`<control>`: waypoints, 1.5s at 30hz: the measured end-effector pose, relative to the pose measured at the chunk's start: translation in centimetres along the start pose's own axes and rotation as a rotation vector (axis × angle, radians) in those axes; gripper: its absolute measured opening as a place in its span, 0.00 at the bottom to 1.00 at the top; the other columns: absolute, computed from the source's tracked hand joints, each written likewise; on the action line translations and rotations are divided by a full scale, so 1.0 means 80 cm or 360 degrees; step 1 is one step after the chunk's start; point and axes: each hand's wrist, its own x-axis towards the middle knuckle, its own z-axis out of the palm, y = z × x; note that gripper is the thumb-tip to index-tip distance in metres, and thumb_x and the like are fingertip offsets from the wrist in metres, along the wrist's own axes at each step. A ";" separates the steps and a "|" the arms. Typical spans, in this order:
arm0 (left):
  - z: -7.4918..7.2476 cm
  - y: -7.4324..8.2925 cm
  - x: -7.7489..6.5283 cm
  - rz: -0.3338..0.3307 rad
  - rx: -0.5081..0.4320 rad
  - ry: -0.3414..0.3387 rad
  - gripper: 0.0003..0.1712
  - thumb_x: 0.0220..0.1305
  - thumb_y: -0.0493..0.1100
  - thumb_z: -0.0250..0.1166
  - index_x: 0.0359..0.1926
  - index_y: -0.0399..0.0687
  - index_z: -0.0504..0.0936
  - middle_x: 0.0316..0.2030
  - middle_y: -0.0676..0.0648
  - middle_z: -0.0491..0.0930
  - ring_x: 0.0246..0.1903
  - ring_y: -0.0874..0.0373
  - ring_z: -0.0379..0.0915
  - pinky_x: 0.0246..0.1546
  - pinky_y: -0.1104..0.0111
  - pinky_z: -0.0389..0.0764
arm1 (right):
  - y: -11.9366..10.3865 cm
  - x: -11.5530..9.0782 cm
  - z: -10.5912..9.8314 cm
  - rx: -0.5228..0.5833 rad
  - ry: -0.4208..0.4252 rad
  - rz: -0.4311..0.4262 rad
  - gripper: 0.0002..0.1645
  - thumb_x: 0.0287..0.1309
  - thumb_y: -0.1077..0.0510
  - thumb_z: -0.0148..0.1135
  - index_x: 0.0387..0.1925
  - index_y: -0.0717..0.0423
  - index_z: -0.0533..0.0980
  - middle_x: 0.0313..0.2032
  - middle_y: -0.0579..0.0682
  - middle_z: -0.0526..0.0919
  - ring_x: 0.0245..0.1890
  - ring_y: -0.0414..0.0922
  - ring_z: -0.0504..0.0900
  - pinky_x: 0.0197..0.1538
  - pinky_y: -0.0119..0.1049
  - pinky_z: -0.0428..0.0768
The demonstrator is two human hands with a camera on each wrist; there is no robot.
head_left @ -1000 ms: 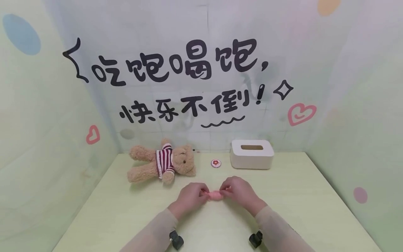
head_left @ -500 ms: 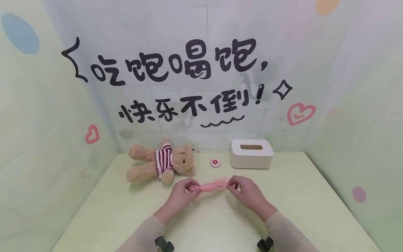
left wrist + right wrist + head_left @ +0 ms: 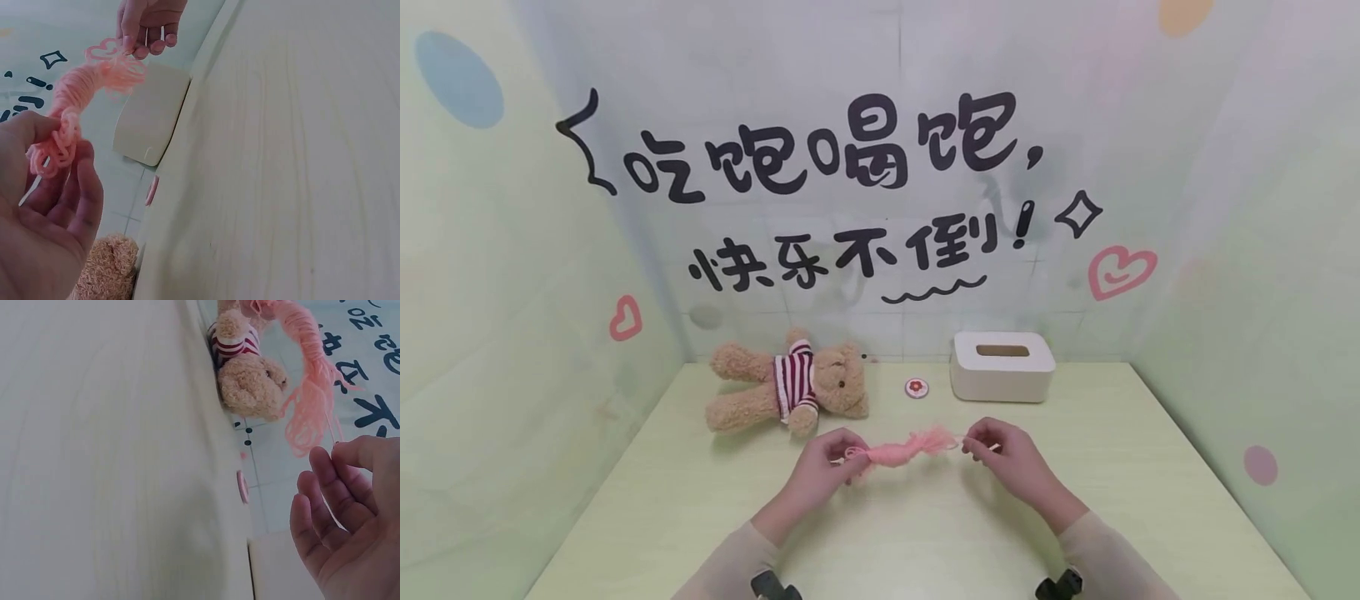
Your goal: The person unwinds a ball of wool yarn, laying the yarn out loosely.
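Observation:
A small bundle of pink yarn (image 3: pixel 893 454), wound round its middle with loops at both ends, hangs between the two hands above the table. My left hand (image 3: pixel 825 467) pinches its looped left end between thumb and fingers; the loops of yarn (image 3: pixel 59 147) stick out past the fingertips in the left wrist view. My right hand (image 3: pixel 1011 462) pinches a thin strand (image 3: pixel 331 428) drawn out from the yarn's loose right end, thumb against index finger. The right hand's other fingers are loosely bent, holding nothing.
Behind the left hand a teddy bear (image 3: pixel 790 383) in a striped shirt lies on the pale table (image 3: pixel 910 542). A round flower badge (image 3: pixel 917 388) and a white tissue box (image 3: pixel 1002 367) stand along the back wall. Fabric walls enclose both sides.
Both hands have moved apart, the right one to the right and the left one leftward. The yarn bundle, mostly covered before, is now stretched out between them with its right-end loops showing.

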 end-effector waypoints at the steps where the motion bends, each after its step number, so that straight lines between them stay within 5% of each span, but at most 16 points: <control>1: 0.000 -0.001 0.000 0.0011 -0.0051 -0.0039 0.08 0.67 0.42 0.71 0.43 0.45 0.84 0.37 0.46 0.87 0.30 0.62 0.81 0.31 0.68 0.88 | -0.001 0.000 -0.001 0.0069 0.0005 0.0032 0.04 0.71 0.60 0.63 0.39 0.57 0.80 0.37 0.53 0.88 0.33 0.49 0.82 0.34 0.30 0.85; 4: 0.000 0.000 -0.001 0.0074 -0.0152 -0.0172 0.07 0.67 0.38 0.70 0.43 0.40 0.83 0.36 0.45 0.87 0.30 0.61 0.83 0.32 0.64 0.91 | -0.003 0.003 -0.003 0.0271 0.0037 0.0135 0.06 0.71 0.60 0.62 0.42 0.62 0.79 0.40 0.62 0.87 0.30 0.50 0.81 0.30 0.31 0.84; 8: 0.003 0.003 -0.003 0.0145 -0.0234 -0.0284 0.07 0.68 0.33 0.67 0.45 0.35 0.81 0.35 0.47 0.85 0.31 0.62 0.85 0.34 0.62 0.92 | -0.005 0.005 -0.003 0.0516 -0.0016 0.0259 0.11 0.73 0.58 0.61 0.46 0.64 0.78 0.43 0.59 0.88 0.32 0.44 0.80 0.33 0.29 0.85; 14: 0.012 0.007 0.001 0.0040 -0.0566 -0.0335 0.17 0.75 0.33 0.57 0.61 0.32 0.77 0.45 0.42 0.85 0.41 0.54 0.89 0.46 0.54 0.92 | -0.009 0.001 0.000 0.0759 -0.0256 0.0305 0.16 0.75 0.53 0.59 0.50 0.64 0.75 0.46 0.51 0.88 0.41 0.43 0.84 0.44 0.32 0.90; 20: 0.019 0.006 0.007 -0.0139 -0.0636 -0.0208 0.19 0.69 0.35 0.67 0.58 0.32 0.80 0.45 0.40 0.88 0.41 0.55 0.90 0.48 0.61 0.92 | -0.016 -0.003 0.005 0.0832 -0.0285 0.0231 0.17 0.75 0.53 0.59 0.50 0.65 0.74 0.44 0.50 0.87 0.41 0.41 0.85 0.47 0.33 0.91; 28: 0.032 0.002 0.010 -0.0137 -0.0549 -0.0162 0.22 0.65 0.36 0.72 0.60 0.38 0.83 0.49 0.42 0.85 0.45 0.54 0.88 0.49 0.63 0.92 | -0.031 -0.005 0.008 0.0904 -0.0323 0.0117 0.15 0.74 0.56 0.60 0.49 0.67 0.74 0.40 0.50 0.88 0.40 0.41 0.86 0.49 0.36 0.91; 34: 0.038 0.005 0.010 -0.0205 -0.0396 -0.0012 0.19 0.61 0.42 0.76 0.52 0.41 0.86 0.45 0.44 0.87 0.38 0.57 0.87 0.43 0.65 0.93 | -0.042 -0.011 0.012 0.0855 -0.0191 0.0129 0.18 0.71 0.57 0.64 0.49 0.70 0.76 0.44 0.52 0.86 0.38 0.41 0.84 0.44 0.35 0.92; 40: 0.039 0.021 0.013 -0.0305 -0.0708 0.0245 0.17 0.68 0.42 0.71 0.51 0.34 0.81 0.38 0.46 0.87 0.37 0.57 0.88 0.46 0.62 0.92 | -0.039 -0.019 0.016 0.1019 -0.0174 0.0202 0.09 0.70 0.59 0.65 0.43 0.63 0.78 0.37 0.49 0.88 0.32 0.39 0.82 0.36 0.30 0.89; 42: 0.037 0.026 0.014 -0.0321 -0.0866 0.0214 0.11 0.70 0.40 0.68 0.49 0.38 0.81 0.37 0.49 0.87 0.38 0.59 0.87 0.48 0.64 0.92 | -0.034 -0.020 0.019 0.1068 -0.0241 0.0260 0.06 0.70 0.59 0.64 0.42 0.60 0.79 0.37 0.48 0.87 0.31 0.37 0.82 0.37 0.28 0.89; 45: 0.031 0.027 0.011 -0.0252 -0.0984 -0.0044 0.05 0.73 0.37 0.63 0.45 0.49 0.82 0.36 0.53 0.86 0.37 0.63 0.85 0.48 0.66 0.91 | -0.025 -0.018 0.021 0.1070 -0.0326 0.0344 0.09 0.72 0.60 0.62 0.47 0.63 0.78 0.37 0.46 0.86 0.31 0.35 0.81 0.38 0.25 0.88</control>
